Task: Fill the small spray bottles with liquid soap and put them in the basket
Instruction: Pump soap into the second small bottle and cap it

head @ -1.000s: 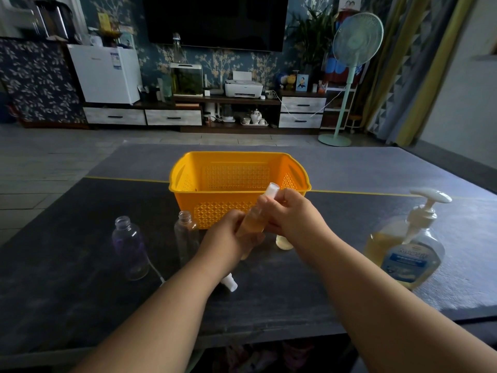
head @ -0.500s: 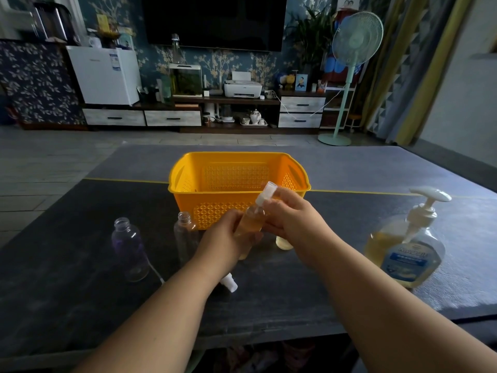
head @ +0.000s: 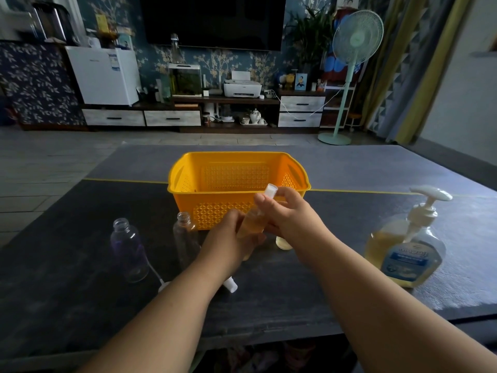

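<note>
My left hand (head: 228, 238) grips the body of a small spray bottle (head: 252, 222) filled with amber soap, tilted toward the right. My right hand (head: 287, 216) pinches its white spray cap (head: 270, 190) at the top. Both hands hover just in front of the yellow basket (head: 215, 195) on the dark table. Two uncapped clear bottles stand to the left: one (head: 129, 249) with a purple tint, one (head: 185, 238) beside my left hand. Another soap-filled bottle (head: 283, 242) shows partly behind my right wrist. The pump soap dispenser (head: 408, 249) stands at the right.
A white spray head with its tube (head: 161, 281) and a second white cap (head: 231, 285) lie on the table (head: 295, 305) under my left forearm. Beyond the table are a grey rug, a TV unit and a standing fan (head: 349, 76).
My right hand's fingers have shifted around the white cap while my left hand keeps the bottle in place. The bottle stays in front of the basket.
</note>
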{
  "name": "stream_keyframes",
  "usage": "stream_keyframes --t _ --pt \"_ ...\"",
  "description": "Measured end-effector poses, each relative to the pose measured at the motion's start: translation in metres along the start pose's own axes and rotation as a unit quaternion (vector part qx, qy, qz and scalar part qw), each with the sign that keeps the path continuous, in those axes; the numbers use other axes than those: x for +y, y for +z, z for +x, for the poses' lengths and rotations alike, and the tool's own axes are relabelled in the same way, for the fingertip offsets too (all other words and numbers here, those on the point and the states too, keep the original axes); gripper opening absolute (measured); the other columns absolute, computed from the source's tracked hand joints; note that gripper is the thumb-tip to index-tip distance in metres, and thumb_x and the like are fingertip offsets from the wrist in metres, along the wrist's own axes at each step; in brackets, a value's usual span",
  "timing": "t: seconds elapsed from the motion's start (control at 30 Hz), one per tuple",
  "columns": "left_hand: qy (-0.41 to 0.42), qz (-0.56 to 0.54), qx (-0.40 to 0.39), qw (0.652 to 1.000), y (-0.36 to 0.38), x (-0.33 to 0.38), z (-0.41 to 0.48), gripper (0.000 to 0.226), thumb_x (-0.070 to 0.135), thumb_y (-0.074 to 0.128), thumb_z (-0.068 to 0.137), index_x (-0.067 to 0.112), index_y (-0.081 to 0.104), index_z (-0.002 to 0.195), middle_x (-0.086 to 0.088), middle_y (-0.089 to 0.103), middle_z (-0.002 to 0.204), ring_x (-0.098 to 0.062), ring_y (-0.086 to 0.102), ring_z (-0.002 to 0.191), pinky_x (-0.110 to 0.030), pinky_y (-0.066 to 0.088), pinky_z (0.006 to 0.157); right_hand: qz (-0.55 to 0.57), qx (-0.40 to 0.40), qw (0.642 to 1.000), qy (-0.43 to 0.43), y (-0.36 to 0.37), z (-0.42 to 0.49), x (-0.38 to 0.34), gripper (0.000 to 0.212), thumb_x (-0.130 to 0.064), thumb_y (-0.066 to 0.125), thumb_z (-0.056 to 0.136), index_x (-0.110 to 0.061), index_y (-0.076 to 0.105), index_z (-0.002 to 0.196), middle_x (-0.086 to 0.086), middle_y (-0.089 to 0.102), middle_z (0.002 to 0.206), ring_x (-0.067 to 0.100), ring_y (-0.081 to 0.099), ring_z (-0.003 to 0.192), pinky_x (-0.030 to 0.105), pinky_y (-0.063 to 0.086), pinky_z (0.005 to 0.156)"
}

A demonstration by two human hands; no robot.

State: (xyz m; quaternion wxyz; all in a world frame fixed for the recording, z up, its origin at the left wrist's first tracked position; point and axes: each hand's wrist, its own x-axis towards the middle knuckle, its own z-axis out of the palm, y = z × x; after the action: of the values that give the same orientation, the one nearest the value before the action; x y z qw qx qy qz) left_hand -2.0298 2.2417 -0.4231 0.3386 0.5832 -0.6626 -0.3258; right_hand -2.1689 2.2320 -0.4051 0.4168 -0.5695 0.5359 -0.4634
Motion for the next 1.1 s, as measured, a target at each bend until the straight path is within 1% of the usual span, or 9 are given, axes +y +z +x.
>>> stream_keyframes --t 0.1,0.2,0.3,0.4,0.63,0.73,0.83,0.97,1.1 --pt "-0.001 -0.027 0.001 1.000 -0.002 0.000 -0.002 0.026 0.037 0.067 0.080 0.027 0.055 0.101 0.005 0.065 0.090 -0.011 0.060 0.079 -0.028 0.045 0.062 0.005 -0.007 1.000 0.002 0.000 -0.001 0.000 0.020 -0.042 0.068 0.087 -0.025 0.067 0.097 0.003 0.073 0.098 0.025 0.071 0.095 0.051 0.057 0.088" --pt "0.011 -0.015 -0.006 1.000 -0.001 0.004 -0.004 0.026 0.035 0.066 0.082 0.024 0.052 0.101 0.005 0.063 0.088 -0.012 0.059 0.077 -0.029 0.046 0.063 -0.064 0.031 0.997 -0.012 0.001 0.000 -0.003 0.036 -0.053 0.073 0.078 -0.023 0.062 0.095 0.004 0.072 0.094 0.023 0.072 0.089 0.048 0.060 0.082" --pt "0.006 -0.019 -0.002 1.000 -0.001 0.005 -0.003 0.028 0.036 0.065 0.083 0.026 0.050 0.103 0.005 0.062 0.091 -0.012 0.058 0.080 -0.032 0.047 0.068 0.036 -0.014 0.999 0.018 0.001 -0.002 -0.003 0.058 -0.058 0.071 0.075 -0.026 0.057 0.122 0.005 0.069 0.115 0.021 0.070 0.101 0.044 0.059 0.089" --pt "0.004 -0.014 -0.001 1.000 -0.001 0.006 -0.004 0.026 0.035 0.064 0.084 0.023 0.050 0.102 0.002 0.061 0.092 -0.014 0.058 0.080 -0.031 0.046 0.066 0.010 -0.021 1.000 0.008 -0.001 -0.003 -0.003 0.018 -0.039 0.065 0.091 -0.029 0.067 0.106 0.001 0.072 0.103 0.021 0.071 0.098 0.047 0.058 0.090" --pt "0.002 -0.026 -0.007 1.000 0.002 0.012 -0.004 0.029 0.034 0.063 0.086 0.021 0.049 0.108 0.000 0.061 0.096 -0.016 0.058 0.082 -0.033 0.047 0.071 -0.048 -0.003 0.999 0.004 -0.002 -0.003 -0.005 0.024 -0.041 0.064 0.092 -0.024 0.066 0.108 0.001 0.072 0.101 0.021 0.070 0.095 0.048 0.058 0.087" --pt "0.000 -0.041 -0.012 0.999 0.005 0.008 -0.004 0.031 0.035 0.062 0.086 0.022 0.050 0.112 0.001 0.061 0.103 -0.017 0.057 0.089 -0.034 0.049 0.076 -0.126 0.024 0.992 -0.012 -0.004 -0.002 -0.010 0.018 -0.041 0.059 0.094 -0.024 0.067 0.097 -0.001 0.070 0.089 0.019 0.068 0.084 0.036 0.060 0.076" --pt "0.010 -0.066 -0.002 0.998 0.006 0.009 0.001 0.028 0.035 0.061 0.087 0.027 0.054 0.114 0.004 0.061 0.113 -0.013 0.055 0.094 -0.028 0.047 0.070 -0.161 0.031 0.986 -0.035 -0.003 -0.002 -0.016 0.018 -0.039 0.056 0.097 -0.027 0.068 0.102 -0.009 0.064 0.080 0.009 0.056 0.070 0.023 0.043 0.059" --pt "0.015 -0.050 0.006 0.999 0.008 0.014 0.005 0.004 0.026 0.057 0.091 0.029 0.057 0.091 0.005 0.065 0.095 -0.012 0.058 0.083 -0.037 0.048 0.080 -0.175 -0.005 0.984 -0.039 -0.001 -0.002 -0.020 0.024 -0.039 0.049 0.100 -0.031 0.068 0.113 -0.011 0.063 0.086 0.004 0.052 0.070 0.019 0.036 0.057" --pt "-0.014 -0.108 0.003 0.994 0.015 0.011 0.006 0.013 0.024 0.058 0.090 0.033 0.057 0.080 0.004 0.066 0.089 -0.014 0.060 0.086 -0.044 0.050 0.088 -0.179 0.007 0.983 -0.028 -0.006 0.002 -0.016 0.034 -0.032 0.045 0.102 -0.033 0.057 0.134 -0.009 0.063 0.107 0.006 0.054 0.083 0.016 0.037 0.060"
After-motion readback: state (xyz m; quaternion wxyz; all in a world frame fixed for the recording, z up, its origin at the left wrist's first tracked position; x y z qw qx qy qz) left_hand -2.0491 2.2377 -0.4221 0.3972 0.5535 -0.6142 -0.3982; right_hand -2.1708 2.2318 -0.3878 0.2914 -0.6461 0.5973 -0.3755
